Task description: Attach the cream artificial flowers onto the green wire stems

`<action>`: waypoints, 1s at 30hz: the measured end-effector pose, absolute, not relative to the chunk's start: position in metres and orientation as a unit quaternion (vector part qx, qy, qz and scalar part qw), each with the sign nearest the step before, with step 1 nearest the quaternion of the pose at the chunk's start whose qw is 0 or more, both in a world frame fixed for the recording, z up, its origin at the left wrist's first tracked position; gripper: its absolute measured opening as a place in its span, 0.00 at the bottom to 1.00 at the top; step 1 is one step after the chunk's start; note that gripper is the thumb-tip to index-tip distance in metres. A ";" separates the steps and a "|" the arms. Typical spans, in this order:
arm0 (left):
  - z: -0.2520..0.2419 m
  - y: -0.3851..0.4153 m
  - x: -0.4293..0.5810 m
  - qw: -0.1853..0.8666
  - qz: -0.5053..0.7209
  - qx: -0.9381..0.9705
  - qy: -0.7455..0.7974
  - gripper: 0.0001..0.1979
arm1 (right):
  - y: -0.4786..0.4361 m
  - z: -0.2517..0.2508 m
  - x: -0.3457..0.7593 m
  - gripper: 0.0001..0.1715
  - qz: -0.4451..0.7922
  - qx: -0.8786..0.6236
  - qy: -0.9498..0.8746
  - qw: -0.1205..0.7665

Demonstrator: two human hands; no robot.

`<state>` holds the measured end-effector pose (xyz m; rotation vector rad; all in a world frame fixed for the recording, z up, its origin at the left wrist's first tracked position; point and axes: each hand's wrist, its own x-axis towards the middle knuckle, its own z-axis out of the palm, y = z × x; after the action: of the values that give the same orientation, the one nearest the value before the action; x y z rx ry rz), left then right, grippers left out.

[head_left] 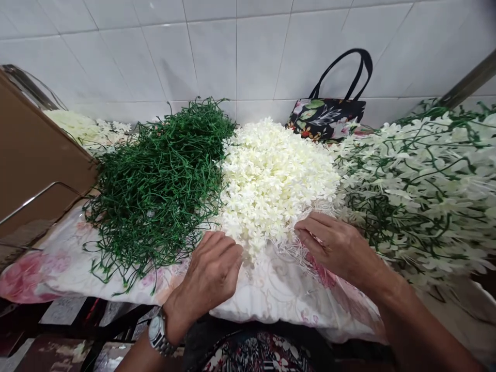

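Note:
My left hand (pixel 213 271) rests on the floral cloth (pixel 271 294) at the near edge of a heap of small white artificial flowers (pixel 275 175); its fingers are curled and pressed together, and what they hold is hidden. A wristwatch (pixel 159 333) sits on that wrist. My right hand (pixel 333 245) lies at the right near edge of the same heap, fingers drawn together on thin white flower bits. A pile of green plastic stems (pixel 158 186) lies left of the white heap.
Finished green sprays with white flowers (pixel 422 191) are heaped at the right. A dark floral bag (pixel 329 119) stands against the white tiled wall. A brown cardboard box (pixel 34 155) is at the left, with more white flowers (pixel 85 129) behind it.

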<state>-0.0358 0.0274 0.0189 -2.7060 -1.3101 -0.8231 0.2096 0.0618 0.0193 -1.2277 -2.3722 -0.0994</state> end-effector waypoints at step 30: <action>0.003 -0.012 -0.031 -0.108 -0.386 -0.777 -0.485 0.08 | 0.008 0.001 0.225 0.07 0.032 -0.463 -0.853 0.240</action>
<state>-0.0307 -0.0121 0.0034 -2.6244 -1.6391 -1.3021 0.2253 0.0080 0.0012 -1.2658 -2.3343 0.0867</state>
